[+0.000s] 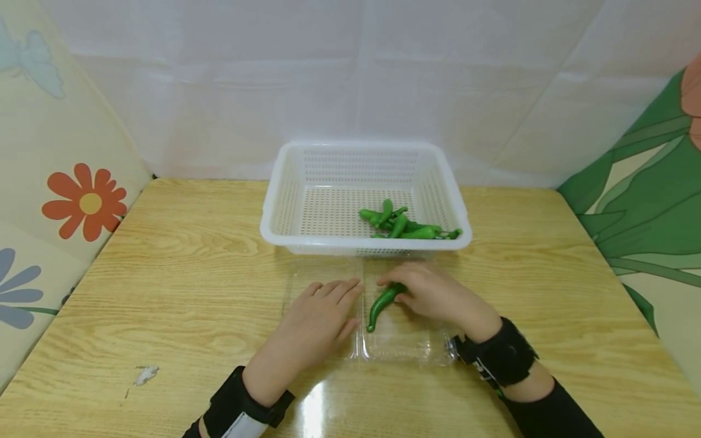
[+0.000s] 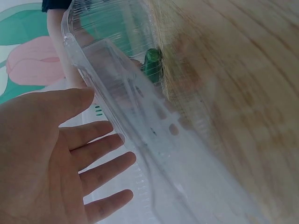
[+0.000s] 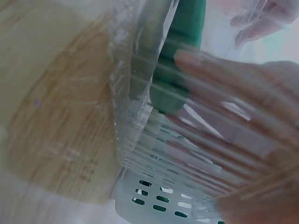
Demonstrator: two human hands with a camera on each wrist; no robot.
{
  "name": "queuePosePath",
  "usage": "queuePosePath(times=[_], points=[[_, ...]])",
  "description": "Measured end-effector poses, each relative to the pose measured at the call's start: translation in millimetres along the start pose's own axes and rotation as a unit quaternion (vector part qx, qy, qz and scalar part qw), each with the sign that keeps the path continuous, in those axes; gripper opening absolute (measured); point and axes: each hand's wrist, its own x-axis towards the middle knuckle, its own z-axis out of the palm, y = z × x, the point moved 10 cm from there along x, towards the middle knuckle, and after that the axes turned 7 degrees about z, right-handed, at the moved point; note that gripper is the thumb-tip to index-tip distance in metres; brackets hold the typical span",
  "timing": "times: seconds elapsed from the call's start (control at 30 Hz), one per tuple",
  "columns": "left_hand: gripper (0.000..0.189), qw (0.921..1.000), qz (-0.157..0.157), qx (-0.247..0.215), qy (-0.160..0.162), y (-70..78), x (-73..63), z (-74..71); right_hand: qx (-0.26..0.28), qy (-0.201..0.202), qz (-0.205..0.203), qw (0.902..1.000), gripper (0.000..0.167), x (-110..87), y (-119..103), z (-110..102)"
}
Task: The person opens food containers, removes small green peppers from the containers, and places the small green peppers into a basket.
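Note:
A clear plastic clamshell box [image 1: 397,350] lies unfolded on the table, its two halves side by side. Over the right half, my right hand [image 1: 432,295] grips a long, curved green chili pepper [image 1: 381,306] near its upper end. Through the ribbed clear wall, the right wrist view shows the thumb against the green pepper [image 3: 170,86]. My left hand [image 1: 314,319] rests over the left half, fingers extended toward the middle fold. In the left wrist view those fingers [image 2: 107,161] lie spread along the box's rim [image 2: 124,126], holding nothing.
Behind the box stands a white perforated plastic basket [image 1: 274,210], with several green peppers [image 1: 400,226] piled at its front right. A wooden table [image 1: 181,261] carries everything. White cloth [image 1: 219,97] hangs behind, and printed floral panels stand at both sides.

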Motion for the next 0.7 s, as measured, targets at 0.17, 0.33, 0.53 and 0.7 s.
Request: queuePosePath(times=[0.17,0.33,0.53,0.7], points=[[0.056,1.0000,0.000,0.002,-0.001,0.3,0.3,0.2,0.001,-0.003,0.001,1.0000,0.041,0.3,0,0],[0.056,1.0000,0.002,0.003,0.006,0.9,0.3,-1.0,0.015,-0.008,0.005,0.9998,0.039,-0.7,0,-3],[0.055,0.9999,0.004,0.000,0.010,1.2,0.0,-1.3,0.044,-0.011,0.016,0.9989,0.038,-3.4,0,-10],[0.055,0.9999,0.002,-0.001,0.011,0.6,0.6,-1.4,0.039,0.005,-0.002,0.9992,0.036,-4.7,-4,-19]])
